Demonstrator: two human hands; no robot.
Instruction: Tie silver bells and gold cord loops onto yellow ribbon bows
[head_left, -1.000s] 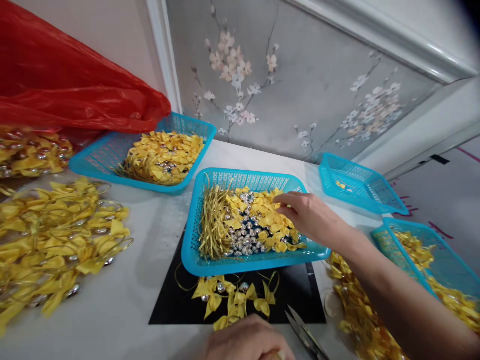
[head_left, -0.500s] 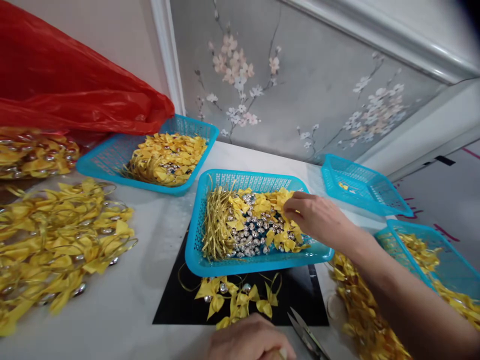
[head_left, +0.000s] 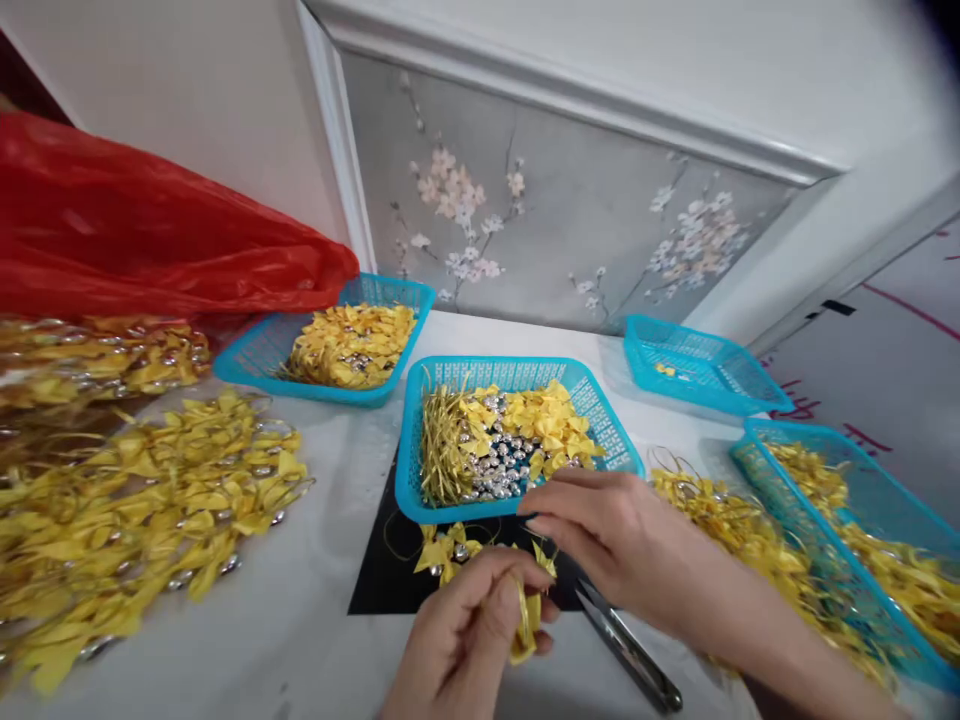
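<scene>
left hand (head_left: 461, 640) pinched a yellow ribbon (head_left: 525, 628) above the tabletop (head_left: 315, 620). right hand (head_left: 607, 545) met the ribbon's top, grip unclear, beside scissors (head_left: 628, 652), near a basket (head_left: 410, 470).

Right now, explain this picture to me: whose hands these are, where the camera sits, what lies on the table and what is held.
No machine here: these are a person's two bare hands, seen by a camera worn on their head, looking down. The left hand pinches a yellow ribbon bow; the right hand reaches its fingers to the same bow. Beside them scissors lie on the table. Ahead, a blue basket holds gold cords, silver bells and bows. At the left lie heaps of bows, by a red plastic bag.
</scene>
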